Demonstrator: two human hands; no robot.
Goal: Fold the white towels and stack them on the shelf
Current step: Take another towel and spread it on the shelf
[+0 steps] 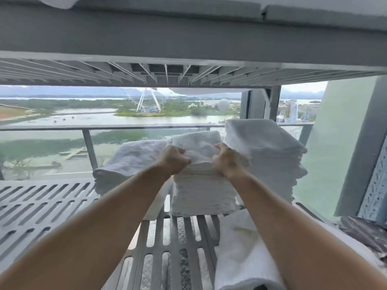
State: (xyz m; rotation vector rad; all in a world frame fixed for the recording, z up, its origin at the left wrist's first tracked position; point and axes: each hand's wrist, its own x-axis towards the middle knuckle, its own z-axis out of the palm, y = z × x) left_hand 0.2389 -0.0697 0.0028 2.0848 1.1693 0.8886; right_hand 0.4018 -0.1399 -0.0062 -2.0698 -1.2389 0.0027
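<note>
Three stacks of folded white towels stand on a grey slotted shelf [41, 206]. The middle stack [201, 191] has a folded towel [199, 145] on top, and both hands pinch its near edge. My left hand [174, 159] grips the left corner, my right hand [227, 161] the right corner. A lower stack [129, 162] stands to the left, touching the middle one. A taller stack [266, 155] rises on the right. A loose white towel [240, 252] lies on the shelf under my right forearm.
Another grey shelf [188, 38] hangs close overhead, with white cloth on it. A grey perforated upright [374, 185] stands at the right. Behind the shelf is a window and balcony rail [104, 127]. Dark patterned material [364, 231] lies at the right edge.
</note>
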